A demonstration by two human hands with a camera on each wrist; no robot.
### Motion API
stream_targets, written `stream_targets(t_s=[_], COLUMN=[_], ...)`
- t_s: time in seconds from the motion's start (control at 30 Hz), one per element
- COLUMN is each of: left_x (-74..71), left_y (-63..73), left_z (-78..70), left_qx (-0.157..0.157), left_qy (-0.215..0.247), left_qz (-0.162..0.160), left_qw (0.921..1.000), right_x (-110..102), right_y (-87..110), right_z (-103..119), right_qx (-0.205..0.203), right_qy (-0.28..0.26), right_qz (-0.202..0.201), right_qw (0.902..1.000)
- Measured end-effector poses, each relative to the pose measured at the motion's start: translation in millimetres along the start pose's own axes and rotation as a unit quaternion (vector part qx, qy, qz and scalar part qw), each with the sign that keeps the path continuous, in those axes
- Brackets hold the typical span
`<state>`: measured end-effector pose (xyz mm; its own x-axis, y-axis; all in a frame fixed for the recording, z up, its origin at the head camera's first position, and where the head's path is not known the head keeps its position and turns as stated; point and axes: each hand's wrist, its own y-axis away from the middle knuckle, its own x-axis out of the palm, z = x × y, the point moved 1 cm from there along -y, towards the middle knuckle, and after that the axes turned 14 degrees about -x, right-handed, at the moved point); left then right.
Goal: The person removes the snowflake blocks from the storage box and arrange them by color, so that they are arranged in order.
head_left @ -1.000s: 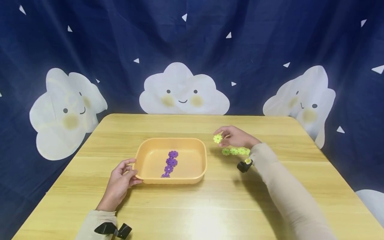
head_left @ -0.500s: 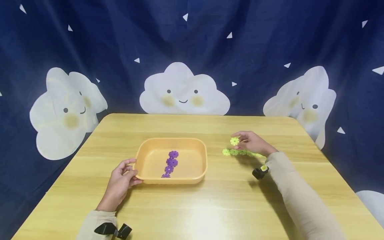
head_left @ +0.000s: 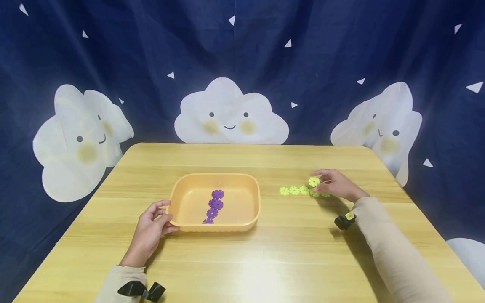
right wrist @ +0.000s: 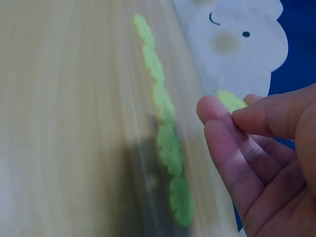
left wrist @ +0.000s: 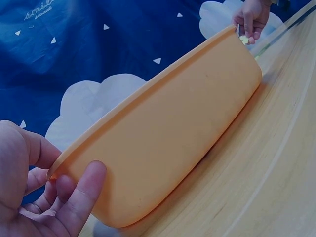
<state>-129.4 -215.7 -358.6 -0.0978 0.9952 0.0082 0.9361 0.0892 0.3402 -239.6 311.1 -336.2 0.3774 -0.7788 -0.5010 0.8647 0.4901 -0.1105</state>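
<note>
My left hand (head_left: pixel 149 227) grips the rim of an orange plastic tray (left wrist: pixel 163 128) at its left end. Several purple snowflake discs (head_left: pixel 216 204) lie in a line inside the tray. At the right, my right hand (head_left: pixel 337 184) pinches a yellow-green snowflake disc (head_left: pixel 314 181) between thumb and fingers, above the table. Below it, several more discs of that colour form a row (right wrist: pixel 163 103) on the tabletop, their edges meeting or nearly so. In the head view the hand and held disc partly cover the row's right end.
The wooden table (head_left: pixel 227 261) carries the tray at left of centre and the row to its right. A dark blue curtain (head_left: pixel 144 50) with white clouds hangs behind the far edge. Each sleeve bears a small black camera mount (head_left: pixel 345 221).
My right hand has moved to the right with the disc, from near the tray's side to above the row's right part. The left hand and tray have stayed in place.
</note>
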Motion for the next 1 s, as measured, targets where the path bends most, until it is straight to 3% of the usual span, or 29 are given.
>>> stream_targets(t_s=[0.33, 0.57, 0.77, 1.0], left_x=[1.1, 0.9, 0.2, 0.9], left_y=[0.5, 0.2, 0.7, 0.1], left_z=[0.5, 0.0, 0.5, 1.2], left_qx=[0.005, 0.007, 0.002, 0.002], left_qy=[0.005, 0.005, 0.006, 0.010], left_qz=[0.005, 0.003, -0.001, 0.001], left_qw=[1.0000, 1.0000, 1.0000, 0.9999], right_x=[-14.5, -22.7, -25.5, -29.8], right_y=[27.0, 36.4, 39.7, 41.4], right_z=[-14.7, -19.2, -22.5, -22.7], right_qx=[0.006, 0.018, 0.026, 0.007], right_qy=[0.046, 0.035, 0.083, 0.155], right_qz=[-0.026, -0.035, -0.030, -0.012], right_qw=[0.9986, 0.9986, 0.9958, 0.9879])
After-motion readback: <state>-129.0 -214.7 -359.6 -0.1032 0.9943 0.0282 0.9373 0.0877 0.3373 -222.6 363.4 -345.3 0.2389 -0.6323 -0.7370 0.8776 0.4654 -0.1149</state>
